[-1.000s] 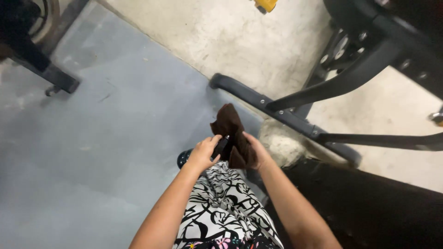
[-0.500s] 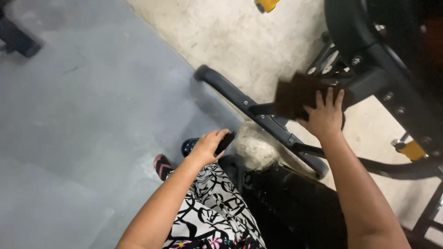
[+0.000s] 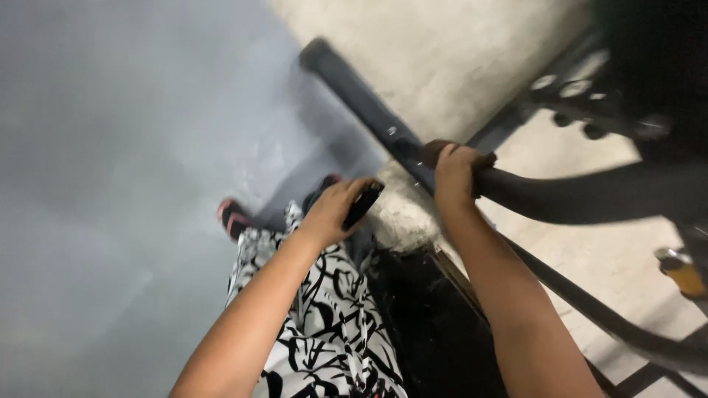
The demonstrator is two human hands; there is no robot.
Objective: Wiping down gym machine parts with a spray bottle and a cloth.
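Nearest, black-and-white patterned clothing (image 3: 324, 332) over the legs. Beside it on the right, a black mat (image 3: 435, 332) on the floor.

Just above, left hand (image 3: 335, 210) closed around a small black bottle (image 3: 363, 204), held low over the legs. Only the dark top end sticking out past the fingers. Below that hand, a shoe (image 3: 232, 217) with a pink edge, blurry, resting on the grey floor (image 3: 110, 184).

A little farther, right hand (image 3: 451, 173) wrapped tight over a brown cloth (image 3: 435, 149), pressing it onto a curved black bar (image 3: 590, 195). Cloth mostly hidden under the fingers, just a dark edge peeking out on both sides. Bar belonging to a big black exercise machine (image 3: 634, 81) up in the right corner, with silver bolts, all smeared by motion.

Under the hands, a rough pale lump of concrete (image 3: 398, 217). A long black tube foot (image 3: 354, 88) running away up to the left.

Farther off, smooth grey painted floor on the left, pale bare concrete floor (image 3: 442, 51) on the right. A small yellow part (image 3: 682, 273) at the right edge, too blurry to tell more.
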